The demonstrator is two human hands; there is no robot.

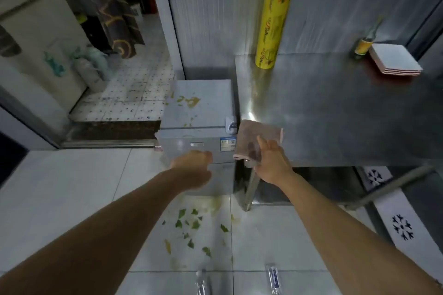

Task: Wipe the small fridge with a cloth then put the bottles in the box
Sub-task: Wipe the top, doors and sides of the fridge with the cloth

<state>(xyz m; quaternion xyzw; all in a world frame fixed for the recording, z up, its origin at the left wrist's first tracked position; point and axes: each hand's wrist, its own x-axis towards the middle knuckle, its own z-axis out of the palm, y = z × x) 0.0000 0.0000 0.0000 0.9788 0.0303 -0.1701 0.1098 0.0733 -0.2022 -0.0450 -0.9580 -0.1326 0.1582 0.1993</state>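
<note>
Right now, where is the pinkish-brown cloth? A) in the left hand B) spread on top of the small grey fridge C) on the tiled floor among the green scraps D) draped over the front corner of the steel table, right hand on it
D: the pinkish-brown cloth hangs over the corner of the steel table with the right hand holding it; the small grey fridge top still shows yellow stains.

Two clear bottles [203, 281] [273, 279] on the floor, both cut off by the bottom edge. Left hand [193, 166] motion-blurred, fingers unreadable, can't tell the grip. Right hand [271, 163] covers the cloth's [254, 137] near corner. Fridge [199, 112] door label print too small to read. Glass bottle [365, 39] behind the plate stack [395, 60] blurred.
</note>
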